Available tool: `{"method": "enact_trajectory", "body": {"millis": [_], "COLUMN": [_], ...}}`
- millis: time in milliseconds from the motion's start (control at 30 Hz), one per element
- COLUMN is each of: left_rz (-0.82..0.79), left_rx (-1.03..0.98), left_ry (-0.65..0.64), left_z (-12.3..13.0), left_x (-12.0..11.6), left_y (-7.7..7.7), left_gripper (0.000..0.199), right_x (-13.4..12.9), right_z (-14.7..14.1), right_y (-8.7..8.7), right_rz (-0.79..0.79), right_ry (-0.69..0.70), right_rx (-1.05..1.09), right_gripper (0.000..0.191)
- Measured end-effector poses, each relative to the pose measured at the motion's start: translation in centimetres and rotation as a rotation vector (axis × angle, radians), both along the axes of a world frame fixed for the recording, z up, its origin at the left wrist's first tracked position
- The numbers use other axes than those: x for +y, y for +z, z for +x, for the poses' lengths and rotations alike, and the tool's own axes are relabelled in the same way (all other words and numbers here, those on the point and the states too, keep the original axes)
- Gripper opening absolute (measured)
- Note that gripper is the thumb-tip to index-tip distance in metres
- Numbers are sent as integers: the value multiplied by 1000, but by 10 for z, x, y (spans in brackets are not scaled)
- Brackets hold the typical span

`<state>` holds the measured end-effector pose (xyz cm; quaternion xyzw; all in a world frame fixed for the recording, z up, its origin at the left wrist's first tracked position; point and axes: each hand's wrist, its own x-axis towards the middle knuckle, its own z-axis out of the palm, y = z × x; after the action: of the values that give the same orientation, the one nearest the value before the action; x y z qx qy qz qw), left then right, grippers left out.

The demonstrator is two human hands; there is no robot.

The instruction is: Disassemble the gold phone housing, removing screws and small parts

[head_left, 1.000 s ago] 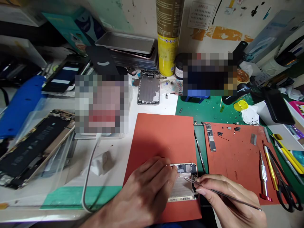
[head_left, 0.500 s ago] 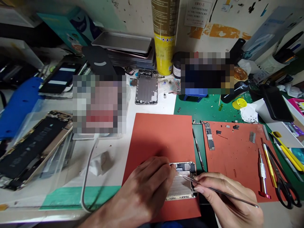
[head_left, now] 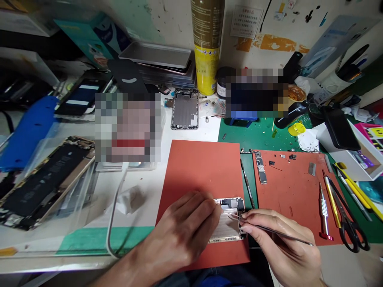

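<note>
A phone housing [head_left: 226, 229] with a silvery inside and dark parts at its right end lies on the near part of an orange-red mat [head_left: 203, 167]. My left hand [head_left: 185, 229] is closed over the housing's left end, fingers bent and together; the fingertips and thumb are mostly hidden. In my right hand [head_left: 287, 255] is a slim pair of metal tweezers [head_left: 295, 238], pinched between thumb and fingers. Their tips reach inside the housing near its upper right, close to my left fingertips. Any small part between the tips is too small to tell.
A second orange-red mat [head_left: 290, 199] bears a circuit board [head_left: 261, 167], screwdrivers [head_left: 323, 209] and black scissors [head_left: 350, 227]. A pointed metal tool [head_left: 247, 183] lies between the mats. At left are a white cable [head_left: 112, 215] and an opened phone [head_left: 44, 181]; a spray can [head_left: 206, 52] stands behind.
The whole view has shifted slightly, with the bench appearing a little higher. Both hands keep nearly the same pose, and the tweezers are still inside the housing.
</note>
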<state>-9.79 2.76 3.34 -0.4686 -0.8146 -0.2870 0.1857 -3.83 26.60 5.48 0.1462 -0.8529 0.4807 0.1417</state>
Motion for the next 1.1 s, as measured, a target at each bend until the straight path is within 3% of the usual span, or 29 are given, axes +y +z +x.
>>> {"method": "enact_trajectory", "body": {"millis": [167,367,467,600,733,1100], "left_rz": [-22,-40,-58,-76,-75,-106], "left_rx": [22,25,57,99,149,192], "left_ry": [-19,-10,-10,-6,22,49], "left_z": [1,1,1,3,3,6], "left_x": [-1,-1,-2,-2,-1,-3], "left_y": [-2,1,3,3,5,3], "left_gripper": [20,22,25,25,22,21], "right_x": [4,11,7,-3,-12,-15], "right_z": [5,2,-13,-36,-51,-70], "right_y": [4,33,43,38,28,20], "right_rz": [-6,-119,43,330,486,455], "right_ry": [-24,-59,48,197,207,222], "right_rx": [-8,-205,-382,-513,-549,-572], "right_gripper": [22,17,17,21,7,24]}}
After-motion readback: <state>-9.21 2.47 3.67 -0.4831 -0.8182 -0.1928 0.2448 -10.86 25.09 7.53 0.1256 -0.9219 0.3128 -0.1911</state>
